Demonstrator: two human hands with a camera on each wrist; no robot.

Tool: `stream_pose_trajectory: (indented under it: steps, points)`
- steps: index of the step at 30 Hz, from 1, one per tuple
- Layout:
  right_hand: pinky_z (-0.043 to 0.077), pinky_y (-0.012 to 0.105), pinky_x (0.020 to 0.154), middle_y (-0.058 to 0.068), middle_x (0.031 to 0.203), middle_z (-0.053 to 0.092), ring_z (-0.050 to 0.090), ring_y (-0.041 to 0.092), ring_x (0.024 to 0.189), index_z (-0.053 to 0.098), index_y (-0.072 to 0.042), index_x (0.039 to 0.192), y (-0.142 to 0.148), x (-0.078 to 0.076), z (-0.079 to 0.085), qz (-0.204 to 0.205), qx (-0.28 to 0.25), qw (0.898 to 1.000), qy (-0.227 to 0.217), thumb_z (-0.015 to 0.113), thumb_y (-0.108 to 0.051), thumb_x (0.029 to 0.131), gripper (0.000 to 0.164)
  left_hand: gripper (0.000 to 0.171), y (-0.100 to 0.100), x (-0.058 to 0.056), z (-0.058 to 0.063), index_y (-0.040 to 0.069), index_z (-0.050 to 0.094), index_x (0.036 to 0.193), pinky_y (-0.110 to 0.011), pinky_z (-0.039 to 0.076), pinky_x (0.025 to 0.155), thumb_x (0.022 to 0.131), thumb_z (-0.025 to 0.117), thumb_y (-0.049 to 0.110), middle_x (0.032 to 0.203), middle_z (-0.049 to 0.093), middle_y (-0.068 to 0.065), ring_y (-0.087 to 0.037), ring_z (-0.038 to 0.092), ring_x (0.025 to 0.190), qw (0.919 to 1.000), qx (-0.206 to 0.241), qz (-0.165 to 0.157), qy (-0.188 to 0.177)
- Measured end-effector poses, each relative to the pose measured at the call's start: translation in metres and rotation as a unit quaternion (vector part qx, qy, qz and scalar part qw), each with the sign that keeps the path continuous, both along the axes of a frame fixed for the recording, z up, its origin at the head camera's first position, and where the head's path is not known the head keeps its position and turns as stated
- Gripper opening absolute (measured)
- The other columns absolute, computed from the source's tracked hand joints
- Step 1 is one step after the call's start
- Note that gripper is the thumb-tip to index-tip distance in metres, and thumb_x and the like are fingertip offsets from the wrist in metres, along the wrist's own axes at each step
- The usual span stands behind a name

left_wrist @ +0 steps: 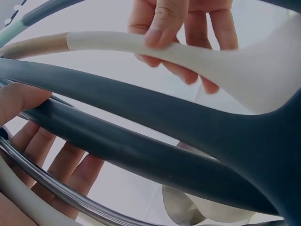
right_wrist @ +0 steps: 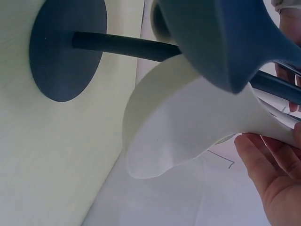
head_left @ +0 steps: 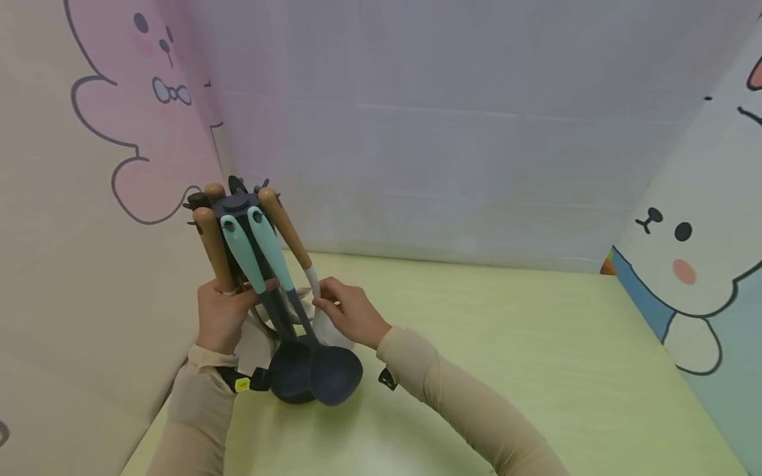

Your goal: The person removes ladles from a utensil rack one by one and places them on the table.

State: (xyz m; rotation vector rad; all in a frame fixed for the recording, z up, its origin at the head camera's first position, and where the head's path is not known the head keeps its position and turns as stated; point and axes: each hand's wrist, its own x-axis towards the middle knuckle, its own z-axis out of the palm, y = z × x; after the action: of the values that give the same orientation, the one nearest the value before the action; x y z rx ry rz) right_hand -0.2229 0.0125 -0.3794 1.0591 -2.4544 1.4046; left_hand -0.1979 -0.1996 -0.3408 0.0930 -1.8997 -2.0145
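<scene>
My left hand grips the dark pole of a utensil stand, thumb and fingers around it among the hanging utensils. My right hand pinches the white neck of a wooden-handled utensil, just above its broad curved white head. That utensil's brown handle leans against the stand's top, at a hook. Two mint-handled utensils hang in front; one is a dark ladle with its bowl low beside the right hand. The round dark base stands on the table.
Another brown handle hangs on the left side of the stand, above the left hand. Metal utensils hang behind the pole. The pale green table meets a plain curtain behind and cartoon-printed sheets at both sides.
</scene>
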Motion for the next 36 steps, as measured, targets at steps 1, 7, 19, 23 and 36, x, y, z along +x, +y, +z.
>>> stream_pose_trajectory:
  steps: [1,7,19,23,36]
  points:
    - [0.055,0.03,0.085,0.012,0.106,0.071,0.07,0.025,0.1,0.057,-0.002,0.113,0.001,0.0,0.001,-0.004,0.0,1.0,0.006,0.057,-0.008,0.101,0.014,0.024,0.0,0.0,0.0,0.013,0.077,0.093,-0.024,0.053,0.071,0.077,0.083,-0.003,0.085,0.072,0.005,-0.017,0.063,0.086,1.0,-0.001,0.0,-0.002]
    - [0.055,0.032,0.087,0.014,0.103,0.071,0.07,0.026,0.099,0.056,0.0,0.11,0.008,-0.001,0.007,-0.025,-0.01,0.999,0.032,0.058,-0.007,0.101,0.011,0.026,0.001,0.0,0.001,0.01,0.075,0.099,-0.024,0.055,0.07,0.077,0.083,-0.002,0.087,0.072,0.004,-0.015,0.065,0.085,0.9999,-0.002,0.0,-0.016]
    - [0.056,0.032,0.086,0.014,0.102,0.07,0.069,0.027,0.099,0.058,0.0,0.117,0.035,0.0,0.017,-0.057,-0.045,0.997,0.003,0.058,-0.008,0.101,0.018,0.021,0.0,-0.002,0.0,0.009,0.076,0.087,-0.024,0.052,0.07,0.075,0.083,-0.007,0.082,0.07,0.002,-0.018,0.06,0.084,0.9998,0.019,0.005,0.001]
    - [0.056,0.035,0.087,0.014,0.104,0.07,0.068,0.027,0.1,0.059,0.0,0.118,0.05,-0.002,0.019,-0.083,-0.048,0.995,-0.005,0.058,-0.008,0.101,0.018,0.02,-0.001,-0.002,-0.001,0.008,0.076,0.086,-0.023,0.052,0.07,0.074,0.083,-0.008,0.081,0.071,0.003,-0.017,0.061,0.084,0.9998,0.019,0.008,0.004]
    - [0.056,0.045,0.087,0.018,0.099,0.069,0.069,0.032,0.097,0.058,0.001,0.111,0.127,-0.009,0.017,-0.2,-0.044,0.979,-0.011,0.058,-0.009,0.101,0.014,0.022,-0.001,-0.003,-0.002,0.011,0.075,0.081,-0.024,0.05,0.069,0.074,0.082,-0.009,0.079,0.067,0.002,-0.018,0.057,0.084,0.9998,0.018,0.007,0.007]
